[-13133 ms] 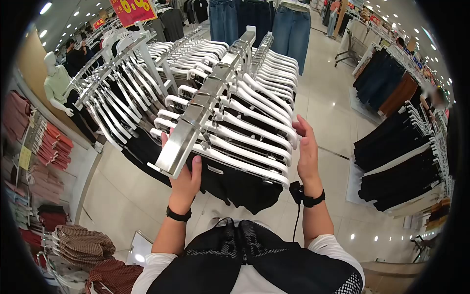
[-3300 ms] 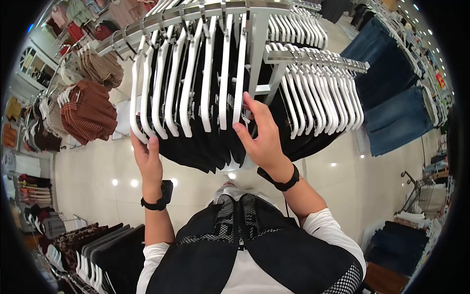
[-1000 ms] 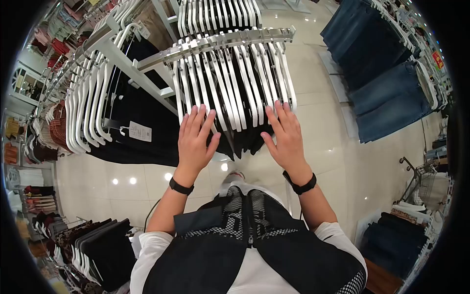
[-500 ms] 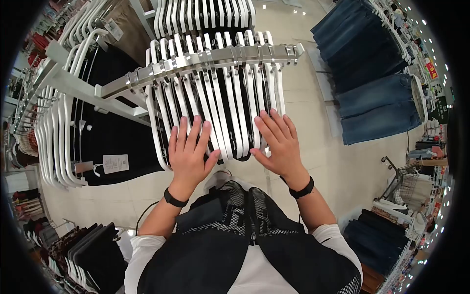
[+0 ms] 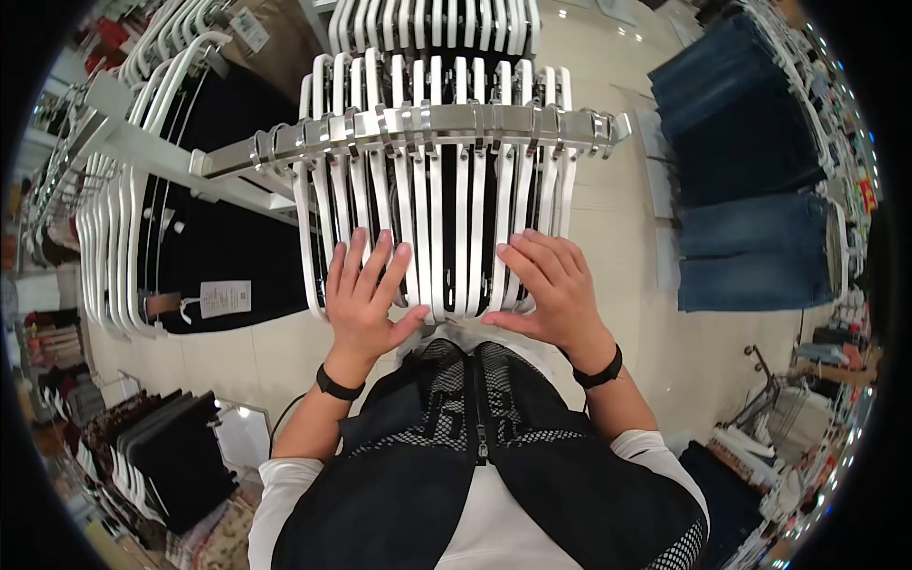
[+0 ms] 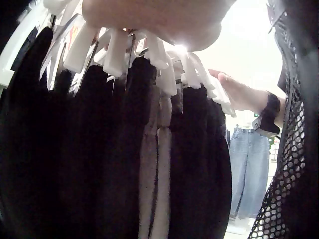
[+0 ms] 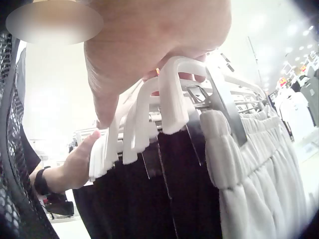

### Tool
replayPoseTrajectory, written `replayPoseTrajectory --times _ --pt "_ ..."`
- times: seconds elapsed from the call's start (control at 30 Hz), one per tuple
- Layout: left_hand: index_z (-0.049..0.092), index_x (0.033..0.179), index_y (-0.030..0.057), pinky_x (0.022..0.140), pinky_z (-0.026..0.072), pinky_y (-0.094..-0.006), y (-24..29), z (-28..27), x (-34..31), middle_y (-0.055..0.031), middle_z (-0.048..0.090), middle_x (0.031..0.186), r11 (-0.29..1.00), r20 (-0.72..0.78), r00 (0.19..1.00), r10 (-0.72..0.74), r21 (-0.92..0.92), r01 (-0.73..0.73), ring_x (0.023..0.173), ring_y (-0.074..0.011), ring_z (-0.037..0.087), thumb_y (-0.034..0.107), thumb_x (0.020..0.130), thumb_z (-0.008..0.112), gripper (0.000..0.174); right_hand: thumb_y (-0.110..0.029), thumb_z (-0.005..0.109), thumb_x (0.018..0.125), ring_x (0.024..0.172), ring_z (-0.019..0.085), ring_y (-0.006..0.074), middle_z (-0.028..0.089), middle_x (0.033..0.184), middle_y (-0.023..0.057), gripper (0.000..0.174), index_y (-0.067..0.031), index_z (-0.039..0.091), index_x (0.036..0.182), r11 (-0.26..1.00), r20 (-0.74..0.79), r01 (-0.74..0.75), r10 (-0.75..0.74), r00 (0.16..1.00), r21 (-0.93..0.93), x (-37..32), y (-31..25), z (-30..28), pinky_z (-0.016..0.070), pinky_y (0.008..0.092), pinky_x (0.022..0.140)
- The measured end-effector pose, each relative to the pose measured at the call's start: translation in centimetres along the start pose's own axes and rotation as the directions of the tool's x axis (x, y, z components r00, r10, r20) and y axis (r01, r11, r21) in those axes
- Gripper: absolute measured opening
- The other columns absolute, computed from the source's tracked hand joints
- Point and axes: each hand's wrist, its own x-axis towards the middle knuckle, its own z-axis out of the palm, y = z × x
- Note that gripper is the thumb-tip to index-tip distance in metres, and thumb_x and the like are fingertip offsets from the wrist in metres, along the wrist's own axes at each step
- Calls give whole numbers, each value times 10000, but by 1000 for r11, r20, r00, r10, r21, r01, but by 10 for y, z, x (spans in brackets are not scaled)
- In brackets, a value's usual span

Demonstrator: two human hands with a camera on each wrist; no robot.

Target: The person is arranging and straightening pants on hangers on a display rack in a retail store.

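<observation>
White hangers [image 5: 436, 237] hang close together in a row from a metal rail [image 5: 456, 122] in front of me. My left hand [image 5: 366, 299] rests on the hanger ends at the left of the row, fingers spread and thumb pointing inward. Over the right part lies my right hand [image 5: 556, 290], its fingers slightly bent and its thumb towards the left one. Black trousers [image 6: 99, 149] hang below the hangers in the left wrist view. In the right wrist view, light grey trousers with a gathered waist [image 7: 254, 164] hang under the right hand, beside black ones.
Left of the row, more hangers carry black garments with a white tag [image 5: 225, 298]. Another row of white hangers [image 5: 432, 24] stands behind. Blue jeans [image 5: 755, 247] hang at the right. A cart [image 5: 760, 389] stands on the right, and dark clothes [image 5: 176, 456] hang at lower left.
From gripping hangers on another arm of the rack, both hands have come to this row. Over the last second the row has come closer and turned square to me, hands still on it.
</observation>
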Motion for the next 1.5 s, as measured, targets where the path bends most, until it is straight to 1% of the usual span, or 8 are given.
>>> replayPoseTrajectory --times 0.13,0.27,0.37,0.7,1.13,1.3,1.37,1.5 --pt "665 1388 109 1182 331 -547 17 -3 3 -131 610 1460 996 -43 995 -90 11 91 1421 -409 484 449 933 615 571 -609 784 755 1201 583 269 619 1240 75 742 -101 667 1283 995 30 84 -86 996 46 8 11 -4 417 454 1035" --pt "672 1371 79 1183 327 -551 43 -4 8 -145 615 1450 977 -83 976 -200 52 205 1421 -414 478 389 974 562 516 -555 749 814 1464 439 323 486 1566 135 810 -158 550 1492 977 164 191 -204 965 94 14 20 -13 289 492 1219" --pt "665 1367 43 1186 318 -559 66 0 10 -163 607 1457 945 -132 950 -284 131 301 1406 -423 477 378 1040 474 506 -467 803 801 1474 410 364 458 1575 148 852 -156 496 1532 935 223 282 -328 918 215 16 36 -17 332 499 1210" --pt "657 1379 48 1198 288 -528 105 34 11 -151 609 1460 856 -369 834 -410 160 491 1452 -397 417 312 994 533 483 -404 828 778 1451 437 357 454 1581 138 895 -98 467 1537 813 184 476 -552 813 335 17 68 -18 366 490 1192" --pt "717 1324 116 1206 281 -535 94 54 9 -114 635 1440 820 -423 806 -415 209 532 1441 -384 445 350 953 562 465 -367 802 812 1439 458 335 488 1554 133 805 -138 499 1522 819 256 480 -560 788 314 30 64 -16 364 492 1180" --pt "729 1300 85 1218 252 -518 87 61 5 -126 650 1420 846 -458 794 -399 150 512 1428 -371 466 391 1000 484 493 -355 783 862 1399 513 372 509 1547 130 678 -132 568 1465 668 115 527 -669 734 525 29 86 -3 440 493 1111" --pt "726 1299 75 1221 246 -512 87 62 5 -134 652 1417 845 -465 789 -401 144 515 1427 -369 467 388 1009 463 502 -293 775 860 1385 540 308 534 1523 131 579 -115 624 1390 576 9 588 -719 695 567 29 106 -1 431 440 1136" --pt "719 1307 69 1223 245 -510 93 60 7 -141 647 1423 823 -441 778 -447 138 552 1434 -369 456 361 990 471 498 -187 724 815 1191 626 341 615 1323 127 417 -104 704 1223 635 -233 599 -567 790 487 16 159 2 486 442 1009"
